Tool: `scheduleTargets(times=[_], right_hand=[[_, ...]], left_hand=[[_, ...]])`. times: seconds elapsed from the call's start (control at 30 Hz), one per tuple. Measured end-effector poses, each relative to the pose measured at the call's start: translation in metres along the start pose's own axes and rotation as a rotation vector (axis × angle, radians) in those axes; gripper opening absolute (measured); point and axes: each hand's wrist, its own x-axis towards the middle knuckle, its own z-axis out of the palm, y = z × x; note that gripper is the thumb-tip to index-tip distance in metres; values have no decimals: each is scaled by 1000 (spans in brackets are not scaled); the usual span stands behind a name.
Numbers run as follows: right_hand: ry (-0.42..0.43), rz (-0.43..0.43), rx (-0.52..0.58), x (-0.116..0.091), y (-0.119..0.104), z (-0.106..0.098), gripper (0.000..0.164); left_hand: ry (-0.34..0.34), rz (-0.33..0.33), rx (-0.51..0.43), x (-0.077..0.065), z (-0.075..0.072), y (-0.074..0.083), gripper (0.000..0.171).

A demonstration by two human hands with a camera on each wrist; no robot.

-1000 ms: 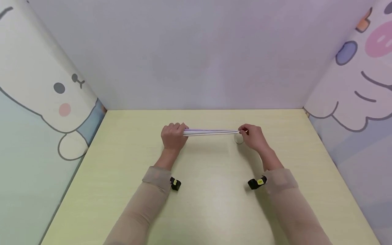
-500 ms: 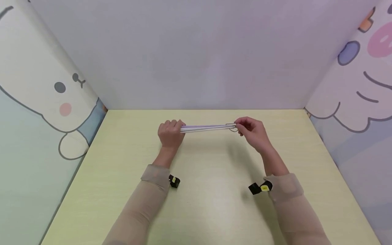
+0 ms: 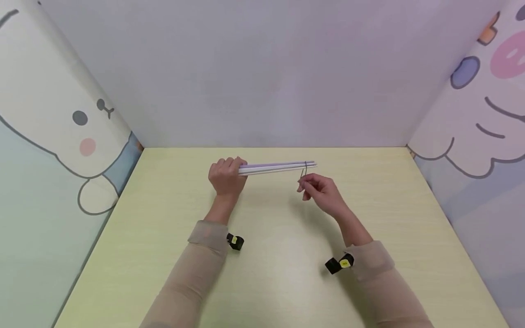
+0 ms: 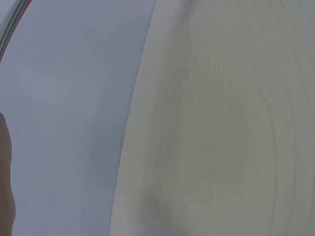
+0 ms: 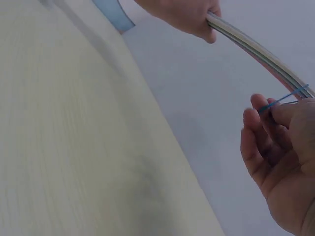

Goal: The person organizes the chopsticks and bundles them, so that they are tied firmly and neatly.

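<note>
Above the table my left hand (image 3: pixel 225 178) grips the thick ends of a bundle of slim, pale chopsticks (image 3: pixel 272 168), white and lilac in the head view. They point to the right, nearly level, thin ends free. A thin rubber band (image 3: pixel 306 167) loops round the bundle near those ends; the right wrist view shows it as blue. My right hand (image 3: pixel 324 195), just below the thin ends, pinches the band between thumb and fingertips and stretches it down from the chopsticks (image 5: pixel 261 55). Only an edge of the left hand (image 4: pixel 5 182) shows in the left wrist view.
The pale yellow table (image 3: pixel 270 273) runs under both arms. Its far edge meets a plain grey-white wall (image 3: pixel 270 82). Side panels with cartoon animals stand at the left (image 3: pixel 61 136) and right (image 3: pixel 484 136). Each wrist bears a small black camera.
My right hand leaves the thin ends and comes down and left, drawing the band out below the chopsticks. The band now loops round the bundle. The left hand moves slightly left and up.
</note>
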Motion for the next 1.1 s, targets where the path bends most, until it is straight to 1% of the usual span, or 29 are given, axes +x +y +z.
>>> scheduleTargets(times=[0.07, 0.13, 0.17, 0.2, 0.23, 0.3, 0.33, 0.37, 0.43, 0.47, 0.53, 0.57, 0.63, 0.73, 0.83, 0.87, 0.9, 0.97, 1.1], right_hand=[[22, -167, -162, 0, 0, 8, 14], [45, -371, -323, 0, -1, 17, 19], [60, -467, -395, 0, -2, 21, 22], [73, -538, -441, -1, -3, 26, 23], [85, -592, -462, -2, -3, 31, 32], [129, -629, -452, -6, -4, 41, 38], [162, -629, -433, -9, -4, 46, 49], [198, -615, -386, -12, -5, 51, 58], [271, -550, -221, -19, -7, 62, 70], [307, -505, -126, -22, -9, 67, 71], [360, -420, 69, -26, -15, 76, 83], [380, -368, 174, -27, -19, 80, 83], [411, -273, 327, -27, -25, 85, 81], [420, -125, 462, -24, -30, 89, 75], [413, -10, 558, -20, -28, 87, 70], [408, 7, 586, -19, -26, 86, 68], [402, 6, 612, -18, -25, 84, 66], [389, -25, 658, -17, -22, 80, 61], [363, -173, 763, -13, -19, 71, 43]], left_hand=[[-5, -14, 1, 1, 1, 2, 17], [-24, -31, 6, 2, 1, 3, 15], [-35, -38, 10, 2, 2, 4, 15], [-46, -48, 13, 3, 2, 5, 14], [-55, -56, 13, 3, 2, 5, 14], [-64, -74, 7, 3, 1, 7, 12], [-64, -83, 3, 3, -1, 8, 12], [-63, -93, -6, 3, -2, 9, 12], [-56, -110, -22, 4, -6, 12, 11], [-50, -116, -28, 5, -8, 13, 11], [-34, -114, -34, 8, -13, 15, 12], [-25, -111, -39, 10, -14, 15, 13], [-4, -98, -39, 13, -18, 16, 14], [22, -77, -32, 13, -22, 15, 16], [44, -59, -26, 9, -24, 13, 18], [54, -54, -27, 7, -24, 12, 18], [65, -48, -32, 5, -24, 11, 19], [90, -36, -36, 1, -23, 9, 21], [143, -10, -51, -3, -21, 5, 24]])
